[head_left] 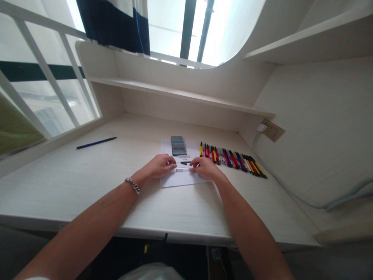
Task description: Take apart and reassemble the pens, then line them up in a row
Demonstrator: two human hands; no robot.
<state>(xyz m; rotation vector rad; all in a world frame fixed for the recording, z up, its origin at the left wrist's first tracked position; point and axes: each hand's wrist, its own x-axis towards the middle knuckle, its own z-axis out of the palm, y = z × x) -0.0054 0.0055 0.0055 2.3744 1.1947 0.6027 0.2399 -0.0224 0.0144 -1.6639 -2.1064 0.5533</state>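
Over a white sheet of paper (175,181), my left hand (161,165) and my right hand (204,167) face each other, fingers bent into a pinch. Between them a slim clear plastic tube (183,170), much like a pen barrel, lies crosswise, its ends at my fingertips. Small dark pieces (184,163) sit just behind it, too small to name surely. A grey, pixelated rectangular object (178,146) rests at the top of the paper. Right of my right hand runs a row of pens (233,158), in yellow, red, blue, black and clear.
A single blue pen (96,143) lies on the left of the white desk (134,132). A shelf (180,95) spans the back under the window. At right, a plug and cable (271,175) run from a wall socket (273,130) along the desk's side.
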